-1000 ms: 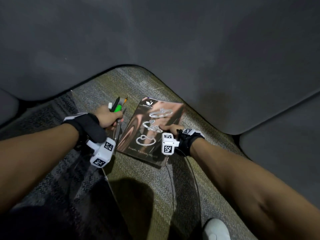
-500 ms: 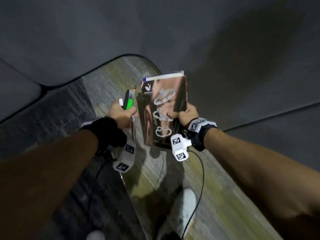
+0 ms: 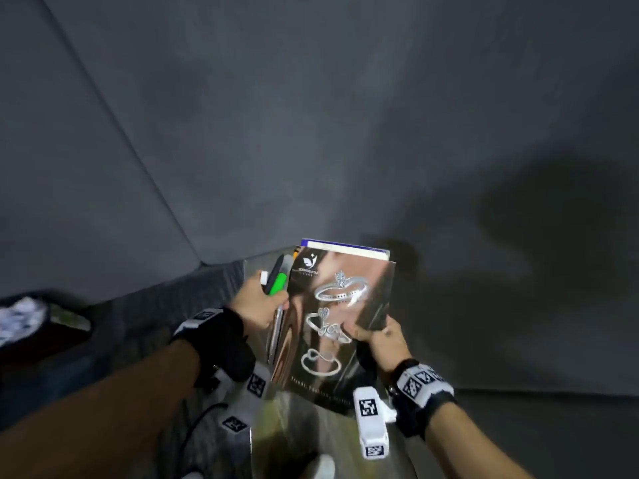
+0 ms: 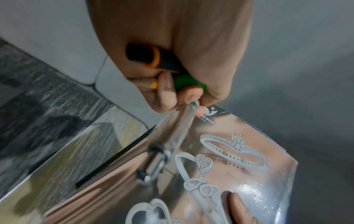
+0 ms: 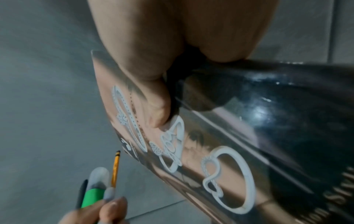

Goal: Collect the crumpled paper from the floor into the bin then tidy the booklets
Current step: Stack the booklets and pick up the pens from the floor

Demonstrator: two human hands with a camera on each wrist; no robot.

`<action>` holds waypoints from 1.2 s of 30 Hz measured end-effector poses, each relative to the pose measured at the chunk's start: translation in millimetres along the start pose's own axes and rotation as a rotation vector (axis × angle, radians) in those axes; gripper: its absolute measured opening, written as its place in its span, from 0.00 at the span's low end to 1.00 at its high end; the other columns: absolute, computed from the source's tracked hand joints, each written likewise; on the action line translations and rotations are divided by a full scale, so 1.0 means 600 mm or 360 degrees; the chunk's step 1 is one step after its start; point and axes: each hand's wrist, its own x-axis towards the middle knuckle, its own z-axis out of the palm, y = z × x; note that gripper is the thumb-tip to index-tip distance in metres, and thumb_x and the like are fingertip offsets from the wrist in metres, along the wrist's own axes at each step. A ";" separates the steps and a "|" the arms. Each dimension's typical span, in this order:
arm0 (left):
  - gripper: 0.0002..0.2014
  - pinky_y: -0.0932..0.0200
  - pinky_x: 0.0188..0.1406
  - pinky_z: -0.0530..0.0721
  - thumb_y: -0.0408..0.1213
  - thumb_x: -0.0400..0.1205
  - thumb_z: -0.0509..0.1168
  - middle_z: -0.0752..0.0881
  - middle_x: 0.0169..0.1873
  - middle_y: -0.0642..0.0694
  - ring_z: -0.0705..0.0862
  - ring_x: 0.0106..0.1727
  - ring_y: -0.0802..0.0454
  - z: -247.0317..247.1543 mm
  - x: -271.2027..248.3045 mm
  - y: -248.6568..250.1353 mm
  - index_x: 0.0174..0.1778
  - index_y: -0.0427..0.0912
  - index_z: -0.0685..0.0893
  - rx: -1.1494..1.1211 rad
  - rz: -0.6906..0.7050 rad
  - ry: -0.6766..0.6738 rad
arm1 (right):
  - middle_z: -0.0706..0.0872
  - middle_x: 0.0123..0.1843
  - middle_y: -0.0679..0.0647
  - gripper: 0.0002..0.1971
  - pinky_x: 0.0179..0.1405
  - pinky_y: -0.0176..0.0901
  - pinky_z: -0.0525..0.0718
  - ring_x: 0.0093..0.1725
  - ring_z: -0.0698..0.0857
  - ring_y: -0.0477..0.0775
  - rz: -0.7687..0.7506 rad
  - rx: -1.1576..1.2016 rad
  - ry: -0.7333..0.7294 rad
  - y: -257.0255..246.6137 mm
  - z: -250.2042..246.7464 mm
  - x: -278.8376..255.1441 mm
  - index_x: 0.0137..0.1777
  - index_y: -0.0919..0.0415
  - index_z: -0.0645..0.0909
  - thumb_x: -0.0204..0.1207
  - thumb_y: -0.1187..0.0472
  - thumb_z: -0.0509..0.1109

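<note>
On my feed the booklet (image 3: 340,326) has a glossy cover in rosy brown that runs to black along one side, printed with three silver-white ring designs, a white logo at its top and pale lettering near its bottom edge. Behind it I see a second booklet (image 3: 345,246) edged in white with a blue strip. The marker (image 3: 278,283) is bright green with a translucent grey cap; beside it are a black pen (image 3: 273,275) and an orange pencil (image 5: 115,169) with a dark tip. The floor (image 3: 345,115) is plain grey tile. The rug (image 3: 193,295) is streaked grey and black, with an olive-yellow band.
</note>
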 end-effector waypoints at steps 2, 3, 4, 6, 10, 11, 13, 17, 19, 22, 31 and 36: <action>0.09 0.70 0.12 0.62 0.23 0.77 0.61 0.79 0.19 0.48 0.65 0.11 0.57 -0.060 -0.061 0.093 0.37 0.41 0.73 -0.0039 0.0042 0.0019 | 0.90 0.49 0.69 0.16 0.49 0.61 0.88 0.46 0.89 0.69 -0.0028 0.0059 -0.0093 -0.087 0.034 -0.071 0.54 0.72 0.84 0.66 0.76 0.77; 0.09 0.71 0.12 0.62 0.23 0.78 0.61 0.79 0.23 0.45 0.64 0.11 0.58 -0.091 -0.091 0.135 0.38 0.42 0.73 -0.0069 0.0084 0.0054 | 0.90 0.49 0.71 0.17 0.48 0.59 0.89 0.45 0.89 0.69 -0.0042 0.0097 -0.0140 -0.128 0.053 -0.107 0.55 0.73 0.83 0.65 0.76 0.77; 0.09 0.71 0.12 0.63 0.24 0.79 0.61 0.79 0.25 0.42 0.64 0.10 0.58 -0.122 -0.124 0.172 0.39 0.42 0.73 -0.0096 0.0132 0.0094 | 0.89 0.51 0.72 0.17 0.46 0.58 0.89 0.44 0.89 0.68 -0.0056 0.0120 -0.0202 -0.165 0.072 -0.141 0.56 0.74 0.82 0.66 0.75 0.77; 0.07 0.70 0.11 0.63 0.24 0.79 0.61 0.79 0.26 0.40 0.65 0.10 0.58 -0.183 -0.191 0.228 0.42 0.40 0.72 -0.0150 0.0205 0.0178 | 0.88 0.52 0.74 0.19 0.43 0.56 0.89 0.43 0.88 0.68 -0.0048 0.0206 -0.0292 -0.214 0.112 -0.202 0.58 0.76 0.81 0.66 0.76 0.76; 0.09 0.68 0.12 0.65 0.25 0.78 0.63 0.80 0.23 0.44 0.68 0.12 0.58 -0.310 -0.305 0.278 0.47 0.37 0.70 -0.0233 0.0268 0.0359 | 0.87 0.55 0.74 0.23 0.52 0.64 0.86 0.49 0.88 0.72 -0.0079 0.0203 -0.0444 -0.270 0.199 -0.294 0.61 0.74 0.82 0.64 0.73 0.78; 0.09 0.68 0.12 0.64 0.25 0.78 0.63 0.80 0.22 0.46 0.67 0.12 0.58 -0.339 -0.332 0.277 0.47 0.38 0.69 -0.0248 0.0280 0.0390 | 0.87 0.55 0.74 0.23 0.55 0.66 0.85 0.51 0.87 0.74 -0.0093 0.0201 -0.0491 -0.274 0.221 -0.315 0.61 0.74 0.82 0.64 0.73 0.78; 0.08 0.67 0.12 0.64 0.27 0.78 0.64 0.80 0.23 0.47 0.66 0.13 0.57 -0.391 -0.382 0.263 0.47 0.38 0.69 -0.0260 0.0300 0.0457 | 0.87 0.55 0.74 0.23 0.57 0.68 0.83 0.52 0.86 0.75 -0.0108 0.0185 -0.0562 -0.267 0.264 -0.348 0.61 0.75 0.81 0.64 0.73 0.76; 0.08 0.66 0.13 0.65 0.29 0.77 0.65 0.78 0.28 0.37 0.66 0.15 0.53 -0.483 -0.473 0.216 0.44 0.40 0.70 -0.0311 0.0273 0.0618 | 0.87 0.54 0.74 0.20 0.60 0.71 0.81 0.53 0.87 0.76 -0.0070 0.0113 -0.0729 -0.237 0.353 -0.405 0.58 0.76 0.82 0.64 0.74 0.75; 0.08 0.66 0.14 0.66 0.30 0.78 0.65 0.80 0.28 0.38 0.66 0.15 0.53 -0.515 -0.510 0.194 0.45 0.39 0.70 -0.0358 0.0244 0.0663 | 0.88 0.52 0.72 0.17 0.51 0.61 0.88 0.47 0.89 0.69 -0.0077 0.0028 -0.0820 -0.223 0.400 -0.426 0.57 0.76 0.83 0.66 0.76 0.74; 0.08 0.66 0.13 0.66 0.30 0.79 0.65 0.80 0.29 0.37 0.67 0.15 0.54 -0.552 -0.550 0.162 0.46 0.39 0.71 -0.0405 0.0205 0.0836 | 0.89 0.53 0.71 0.25 0.43 0.53 0.90 0.48 0.90 0.68 -0.0002 -0.0056 -0.0980 -0.197 0.477 -0.439 0.58 0.77 0.82 0.59 0.74 0.81; 0.09 0.67 0.12 0.68 0.32 0.79 0.66 0.82 0.28 0.44 0.68 0.15 0.57 -0.648 -0.664 0.090 0.37 0.43 0.72 -0.0398 0.0144 0.1093 | 0.89 0.53 0.72 0.19 0.37 0.47 0.88 0.49 0.89 0.67 0.0245 -0.0391 -0.1311 -0.116 0.663 -0.511 0.59 0.78 0.82 0.68 0.74 0.76; 0.03 0.63 0.18 0.70 0.32 0.79 0.65 0.82 0.29 0.43 0.72 0.25 0.48 -0.730 -0.702 0.029 0.43 0.42 0.76 -0.0487 0.0162 0.1047 | 0.86 0.57 0.73 0.21 0.58 0.65 0.84 0.57 0.86 0.75 0.0363 -0.0452 -0.1421 -0.053 0.787 -0.564 0.62 0.76 0.81 0.68 0.72 0.76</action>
